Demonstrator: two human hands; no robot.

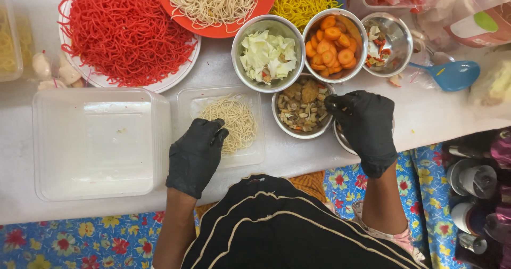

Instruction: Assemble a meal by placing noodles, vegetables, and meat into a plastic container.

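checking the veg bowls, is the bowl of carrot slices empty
No, the steel bowl of carrot slices is heaped with orange rounds.

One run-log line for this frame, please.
left hand: on noodles in clear tray | right hand: pinching over mushroom bowl | nearby: cabbage bowl, carrot bowl

Five steel bowls (269,53); two gloved hands (196,154); one blue spoon (452,74).

Both gloves black: left hand (195,154), right hand (365,128). Far left noodles (123,30) red on white plate (180,73); carrot slices (331,42) orange; scoop (453,74) blue; near cloth (80,239) blue, floral.
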